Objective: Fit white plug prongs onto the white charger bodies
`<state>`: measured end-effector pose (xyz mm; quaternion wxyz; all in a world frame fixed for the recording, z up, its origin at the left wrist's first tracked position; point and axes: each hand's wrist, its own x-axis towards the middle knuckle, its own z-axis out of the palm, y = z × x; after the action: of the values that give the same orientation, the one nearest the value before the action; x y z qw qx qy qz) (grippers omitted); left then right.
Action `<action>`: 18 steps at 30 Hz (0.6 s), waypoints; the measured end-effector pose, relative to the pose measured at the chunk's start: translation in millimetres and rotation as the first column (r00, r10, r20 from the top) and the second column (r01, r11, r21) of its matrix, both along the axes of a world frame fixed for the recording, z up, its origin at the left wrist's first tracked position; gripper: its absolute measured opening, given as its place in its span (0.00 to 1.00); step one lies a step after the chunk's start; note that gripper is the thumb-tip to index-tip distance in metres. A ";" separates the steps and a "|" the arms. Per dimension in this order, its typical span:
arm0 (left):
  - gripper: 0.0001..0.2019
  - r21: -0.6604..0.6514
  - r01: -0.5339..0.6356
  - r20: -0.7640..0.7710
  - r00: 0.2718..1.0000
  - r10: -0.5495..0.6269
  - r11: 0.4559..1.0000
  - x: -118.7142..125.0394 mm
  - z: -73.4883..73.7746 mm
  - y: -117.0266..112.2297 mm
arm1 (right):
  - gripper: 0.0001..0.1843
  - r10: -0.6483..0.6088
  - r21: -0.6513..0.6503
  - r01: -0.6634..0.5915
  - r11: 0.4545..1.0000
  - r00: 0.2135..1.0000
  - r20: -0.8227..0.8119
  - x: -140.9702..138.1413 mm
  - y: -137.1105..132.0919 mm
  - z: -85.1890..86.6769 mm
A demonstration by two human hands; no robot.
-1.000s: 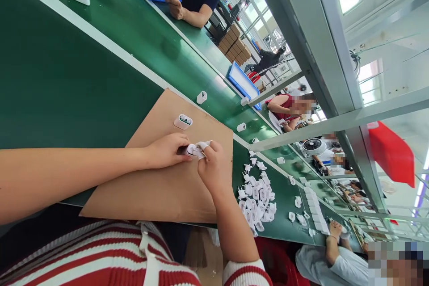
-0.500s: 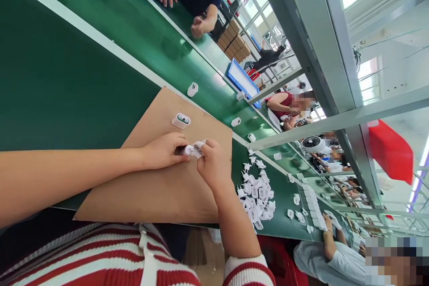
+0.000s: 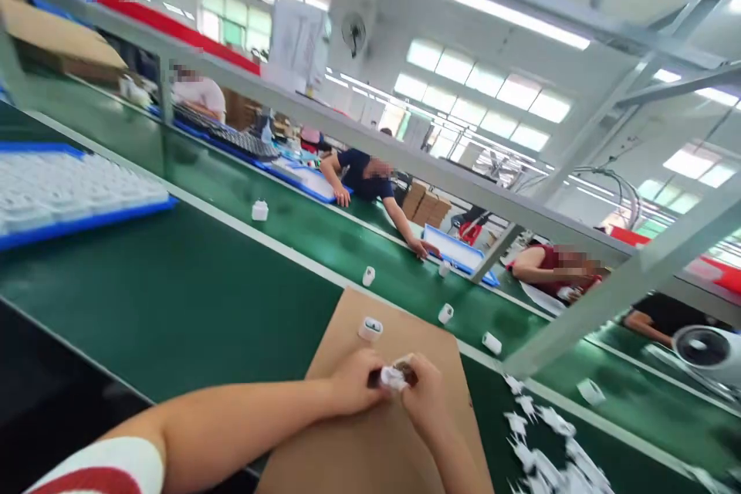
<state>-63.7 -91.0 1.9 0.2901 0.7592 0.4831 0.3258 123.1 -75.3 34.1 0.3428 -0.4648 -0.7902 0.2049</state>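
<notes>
My left hand (image 3: pixel 360 380) and my right hand (image 3: pixel 425 394) meet above a brown cardboard sheet (image 3: pixel 405 448). Both have their fingers closed around a small white plastic part (image 3: pixel 394 377), partly hidden by the fingers and blurred. Whether it is one piece or two pressed together I cannot tell. Just beyond my hands a white oval housing (image 3: pixel 370 329) stands on the cardboard, its open top showing something green inside. Right of the cardboard lies a loose heap of white plug-like pieces (image 3: pixel 541 463) with prongs.
Several white housings, one of them (image 3: pixel 445 313) nearest the cardboard's far corner, sit on the green belt (image 3: pixel 312 247) beyond a pale rail. A blue tray (image 3: pixel 86 224) of white parts stands at left. A slanted metal post (image 3: pixel 579 309) rises at right. Co-workers sit across the belt.
My view has swung up and to the left, bringing the blue tray into sight. Both hands still grip the white part. A co-worker across has stretched an arm toward a housing on the belt.
</notes>
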 end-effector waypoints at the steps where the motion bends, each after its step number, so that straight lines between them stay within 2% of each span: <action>1: 0.14 0.021 -0.015 -0.013 1.000 0.015 1.000 -1.4 0.5 -2.9 | 0.12 0.021 -0.039 -0.025 0.999 0.995 -0.098 -0.6 1.1 -8.0; 4: 0.20 0.070 -0.034 -0.026 0.999 0.036 0.997 -3.9 -0.4 -12.9 | 0.10 -0.013 -0.156 -0.047 0.987 0.930 -0.366 -3.2 0.8 -24.1; 9: 0.22 0.027 -0.078 0.011 0.997 0.077 0.997 -5.6 -3.3 -23.8 | 0.26 -0.210 -0.388 -0.050 0.920 0.773 -0.599 -5.4 -1.3 -33.9; 12: 0.20 0.023 -0.104 0.048 0.994 0.102 0.994 -7.6 13.7 -24.4 | 0.36 -0.310 -0.435 0.003 0.900 0.705 -0.637 8.9 7.9 -30.9; 13: 0.19 0.042 -0.114 0.058 0.992 0.112 0.993 -11.0 24.1 -21.6 | 0.38 -0.355 -0.428 0.087 0.900 0.716 -0.601 17.4 12.4 -28.4; 14: 0.19 0.073 -0.172 0.068 0.984 0.167 0.982 -16.7 36.2 -16.1 | 0.39 -0.416 -0.406 0.212 0.889 0.746 -0.520 27.3 17.2 -25.7; 15: 0.21 0.083 -0.208 0.078 0.976 0.202 0.975 -25.3 49.3 -7.4 | 0.38 -0.496 -0.361 0.365 0.858 0.772 -0.398 37.9 22.0 -23.0; 16: 0.21 0.089 -0.257 0.088 0.964 0.250 0.962 -36.8 62.3 4.6 | 0.37 -0.590 -0.290 0.522 0.802 0.769 -0.247 48.8 26.6 -20.8; 18: 0.24 0.108 -0.450 0.088 0.892 0.443 0.886 -67.1 85.5 37.1 | 0.36 -0.757 -0.142 0.755 0.640 0.652 0.053 68.9 34.5 -18.7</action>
<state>-130.8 -53.9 87.4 0.1738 0.6342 0.6142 0.4363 192.1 -40.9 15.4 0.3652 -0.7756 -0.5041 0.1051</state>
